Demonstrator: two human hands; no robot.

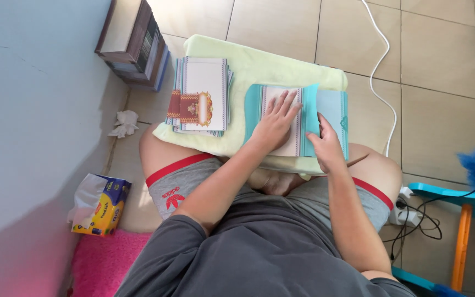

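card (pixel 281 124) – thin, light, creases easily; left hand (pixel 275 124) presses flat, fingers spread; right hand (pixel 325 144) pinches flap (pixel 310 118) edge.

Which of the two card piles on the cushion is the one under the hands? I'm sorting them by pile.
The teal-edged pile on the right: the left hand lies flat on it, the right hand grips its flap. The pile with the red ornament lies untouched.

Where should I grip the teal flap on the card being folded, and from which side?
Judging by its pose, take the teal flap by its raised free edge, coming from the right. It stands up along the fold beside the right hand, while the left hand lies flat on the white card, blocking the other side.
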